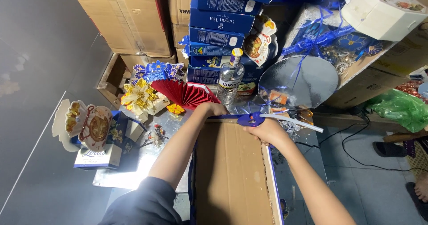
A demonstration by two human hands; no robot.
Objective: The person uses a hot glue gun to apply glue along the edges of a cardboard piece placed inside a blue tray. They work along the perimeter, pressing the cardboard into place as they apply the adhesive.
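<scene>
My right hand is closed around a blue glue gun, its nozzle pointing left along the far edge of a cardboard tray; a white glue stick juts out of the gun's back toward the right. My left hand rests on the tray's far left corner, fingers curled over the blue-trimmed rim and pressing it. The tray lies flat directly below me, brown inside, with a blue border down its right side.

Just beyond the tray's far edge stands a clear glass bottle, upright. To its left lies a red paper fan, spread open, with blue and gold paper flowers beside it. Behind the bottle rises a stack of blue boxes. A round silver board leans to the right of the bottle, with blue ribbon trailing above it. At far left a fan-shaped ornament stands on a small box. A green plastic bag lies at the right, and a black cable runs across the grey floor near it.
</scene>
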